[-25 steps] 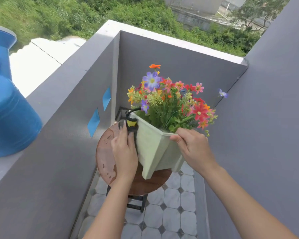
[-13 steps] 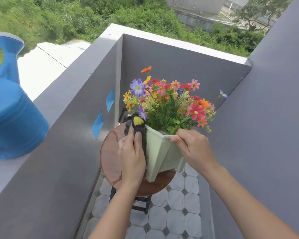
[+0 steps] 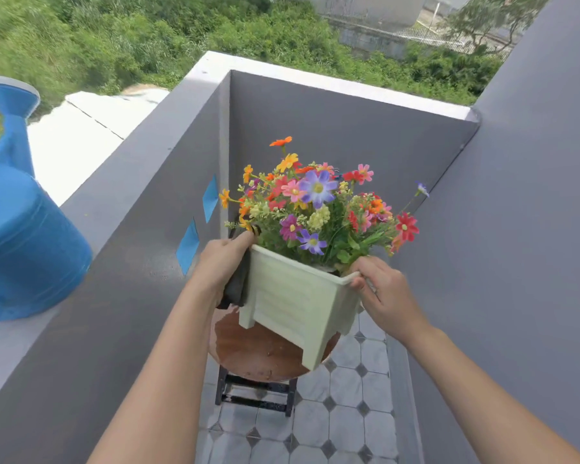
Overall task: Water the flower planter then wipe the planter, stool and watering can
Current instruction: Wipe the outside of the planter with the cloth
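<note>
view: single head camera, wide-angle | aim: forward and steeply down into a narrow balcony corner | range: planter (image 3: 298,296) seen close, at arm's length | far: greenery beyond parapet (image 3: 332,85) | overlap: none

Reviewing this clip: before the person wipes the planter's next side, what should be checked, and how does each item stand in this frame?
1. Cloth in hand: ok. The left hand presses a dark cloth against the planter on its left side.
2. Planter steadied: ok. The right hand grips its right rim corner.
3. Planter seated on the stool: cannot tell. It looks tilted, and not all feet show.
4. Flowers clear of the cloth: ok. They stand above the rim.
5. Watering can out of the way: ok. It stands on the wall ledge, far left.
6. Stool top dry: not ok. It looks wet and blotchy.
</note>
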### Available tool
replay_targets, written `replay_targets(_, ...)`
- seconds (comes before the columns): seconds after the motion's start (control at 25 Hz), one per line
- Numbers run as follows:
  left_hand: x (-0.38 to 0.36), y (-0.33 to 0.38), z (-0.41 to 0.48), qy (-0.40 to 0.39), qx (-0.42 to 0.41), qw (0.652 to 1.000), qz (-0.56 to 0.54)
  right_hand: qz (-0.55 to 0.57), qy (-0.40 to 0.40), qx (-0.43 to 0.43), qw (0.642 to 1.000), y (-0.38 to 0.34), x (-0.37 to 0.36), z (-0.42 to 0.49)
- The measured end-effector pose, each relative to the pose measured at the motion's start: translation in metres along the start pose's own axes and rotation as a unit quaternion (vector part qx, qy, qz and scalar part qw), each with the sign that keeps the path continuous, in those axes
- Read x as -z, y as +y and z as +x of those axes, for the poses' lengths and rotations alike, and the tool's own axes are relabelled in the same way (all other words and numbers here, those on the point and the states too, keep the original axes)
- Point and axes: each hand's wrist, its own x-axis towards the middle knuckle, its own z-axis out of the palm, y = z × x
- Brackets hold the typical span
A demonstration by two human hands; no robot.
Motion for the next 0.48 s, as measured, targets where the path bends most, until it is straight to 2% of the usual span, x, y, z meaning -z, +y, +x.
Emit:
replay_targets(0.12, 0.003, -0.001, -0.007, 0.035, -0.063, 0.993, 0.094, 0.054, 0.005, -0.049, 0.997, 0.004, -0.001, -0.01)
replay_targets(0.24, 0.004, -0.002, -0.017, 0.064, -0.103, 0.985, 0.124, 0.092, 0.039, -0.1, 0.99, 0.007, -0.004, -0.022)
replay_targets(0.36, 0.002, 0.0, -0.026, 0.114, -0.117, 0.975, 0.148, 0.125, 0.099, -0.133, 0.978, -0.009, -0.007, -0.027)
replay_targets(0.48, -0.005, 0.005, -0.04, 0.151, -0.113, 0.971, 0.15, 0.186, 0.133, -0.233, 0.945, -0.037, -0.025, -0.036)
